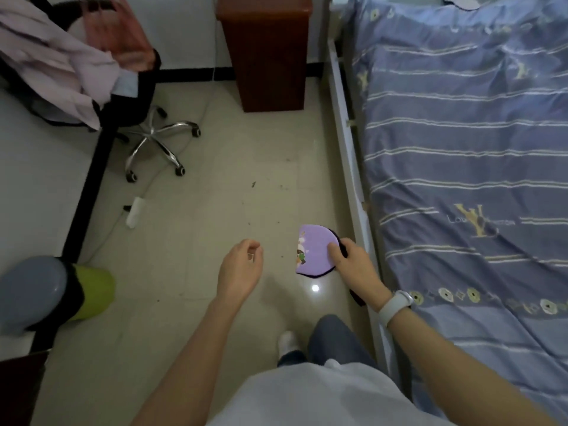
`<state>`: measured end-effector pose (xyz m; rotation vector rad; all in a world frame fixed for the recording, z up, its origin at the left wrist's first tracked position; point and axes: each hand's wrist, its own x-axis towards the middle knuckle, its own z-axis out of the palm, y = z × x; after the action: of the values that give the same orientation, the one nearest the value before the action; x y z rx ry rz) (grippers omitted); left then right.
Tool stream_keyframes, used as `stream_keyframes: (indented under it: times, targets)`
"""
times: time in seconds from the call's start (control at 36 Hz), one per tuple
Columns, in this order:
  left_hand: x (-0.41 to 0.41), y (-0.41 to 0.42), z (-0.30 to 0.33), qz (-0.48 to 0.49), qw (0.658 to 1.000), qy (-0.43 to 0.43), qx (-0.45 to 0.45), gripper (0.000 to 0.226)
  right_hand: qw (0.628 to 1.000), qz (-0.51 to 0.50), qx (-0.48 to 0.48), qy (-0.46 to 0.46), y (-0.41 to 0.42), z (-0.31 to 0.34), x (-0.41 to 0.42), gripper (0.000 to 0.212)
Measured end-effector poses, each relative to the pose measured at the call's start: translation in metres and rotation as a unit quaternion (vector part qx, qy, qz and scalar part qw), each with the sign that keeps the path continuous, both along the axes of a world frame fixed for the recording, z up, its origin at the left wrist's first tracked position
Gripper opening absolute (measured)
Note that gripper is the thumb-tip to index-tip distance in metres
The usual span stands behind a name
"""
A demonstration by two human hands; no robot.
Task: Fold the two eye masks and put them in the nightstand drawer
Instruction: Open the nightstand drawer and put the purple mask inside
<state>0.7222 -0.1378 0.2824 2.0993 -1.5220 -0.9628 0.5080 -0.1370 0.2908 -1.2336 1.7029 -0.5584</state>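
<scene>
A folded purple eye mask with a cartoon print and a black back is held above the floor, beside the bed frame. My right hand grips its right edge between thumb and fingers; a black strap hangs below my wrist. A second mask may be stacked behind the purple one, but I cannot tell. My left hand hovers to the left of the mask, fingers loosely curled, holding nothing. The reddish-brown nightstand stands at the far wall, left of the bed; no open drawer shows.
The bed with a blue striped cover fills the right side behind a white frame rail. An office chair draped with clothes stands at the far left. A green bin and a white charger with cable lie at the left.
</scene>
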Motion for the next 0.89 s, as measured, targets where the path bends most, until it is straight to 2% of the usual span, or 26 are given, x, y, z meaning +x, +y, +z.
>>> stream_keyframes:
  times: [0.22, 0.5, 0.67, 0.75, 0.89]
  targets:
    - [0.01, -0.145, -0.015, -0.023, 1.0, 0.014, -0.004, 0.016, 1.0, 0.0, 0.009, 0.014, -0.149, -0.016, 0.016, 0.033]
    - [0.016, -0.415, -0.019, -0.011, 1.0, -0.003, 0.006, 0.018, 1.0, -0.01, 0.008, 0.002, -0.415, -0.022, 0.018, 0.029]
    - [0.025, -0.558, -0.001, 0.039, 0.999, 0.02, -0.028, 0.017, 0.999, -0.026, -0.021, 0.017, -0.554, -0.009, 0.025, 0.028]
    - [0.038, -0.615, -0.003, 0.061, 0.997, 0.024, -0.028, 0.016, 0.999, -0.018, -0.027, 0.042, -0.616, -0.013, 0.029, 0.02]
    - [0.06, -0.715, -0.034, 0.094, 0.995, 0.042, -0.001, 0.019, 0.995, -0.019, -0.043, 0.09, -0.719, -0.032, 0.034, 0.03]
